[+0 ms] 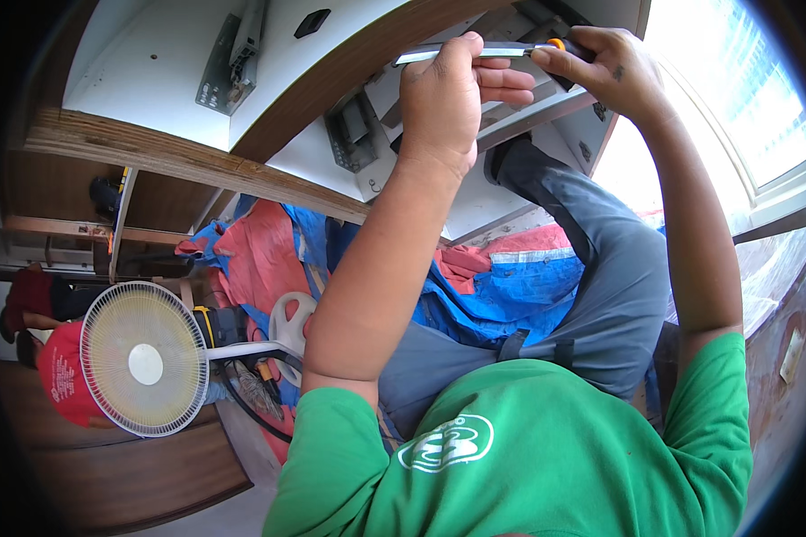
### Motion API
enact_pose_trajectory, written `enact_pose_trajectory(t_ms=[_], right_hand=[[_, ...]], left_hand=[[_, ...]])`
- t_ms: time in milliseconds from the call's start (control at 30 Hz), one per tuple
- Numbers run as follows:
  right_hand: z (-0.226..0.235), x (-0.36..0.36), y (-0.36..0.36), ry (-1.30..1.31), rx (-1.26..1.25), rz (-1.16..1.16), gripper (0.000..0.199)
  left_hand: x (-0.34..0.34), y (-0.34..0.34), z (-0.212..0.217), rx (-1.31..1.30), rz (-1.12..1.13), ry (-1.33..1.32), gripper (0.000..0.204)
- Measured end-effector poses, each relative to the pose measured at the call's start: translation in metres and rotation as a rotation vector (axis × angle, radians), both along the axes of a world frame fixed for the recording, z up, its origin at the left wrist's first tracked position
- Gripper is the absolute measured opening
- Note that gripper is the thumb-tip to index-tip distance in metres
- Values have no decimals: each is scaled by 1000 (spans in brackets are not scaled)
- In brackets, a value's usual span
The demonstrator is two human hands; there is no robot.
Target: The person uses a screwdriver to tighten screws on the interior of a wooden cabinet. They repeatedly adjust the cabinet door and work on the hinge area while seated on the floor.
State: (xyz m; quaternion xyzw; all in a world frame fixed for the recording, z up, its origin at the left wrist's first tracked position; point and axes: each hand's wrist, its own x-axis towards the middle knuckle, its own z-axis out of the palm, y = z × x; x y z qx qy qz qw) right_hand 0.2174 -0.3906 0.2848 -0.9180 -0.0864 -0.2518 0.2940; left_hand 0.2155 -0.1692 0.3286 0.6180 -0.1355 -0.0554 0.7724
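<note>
A chisel (501,49) with a long flat metal blade and a dark handle with an orange band is held up near the cabinet at the top of the head view. My right hand (620,76) wraps round its handle, thumb pointing along toward the blade. The blade runs between the thumb and fingers of my left hand (452,103), whose fingers are loosely extended beneath it. Past that hand, the blade tip points left. The inside of my left hand is partly hidden, so how firmly it grips cannot be seen.
A white-lined wooden cabinet (184,143) with metal drawer slides (228,67) fills the top. Blue and red tarpaulins (501,300) lie below. A white fan (143,358) and a person in a red shirt (63,376) are at left; a bright window (743,98) is at right.
</note>
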Motion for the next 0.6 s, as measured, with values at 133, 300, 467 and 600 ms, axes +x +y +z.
enact_pose_trajectory(t_ms=[133, 300, 467, 600], right_hand=[[1, -5, 0, -12, 31, -54, 79], [6, -6, 13, 22, -52, -70, 80], [4, -3, 29, 41, -62, -52, 79], [-5, -13, 11, 90, 77, -87, 79]], left_hand=[[2, -7, -3, -25, -75, 3, 38], [-1, 7, -2, 3, 80, 32, 37], [-6, 26, -4, 8, 66, 19, 37], [-1, 4, -6, 50, -30, 53, 38]])
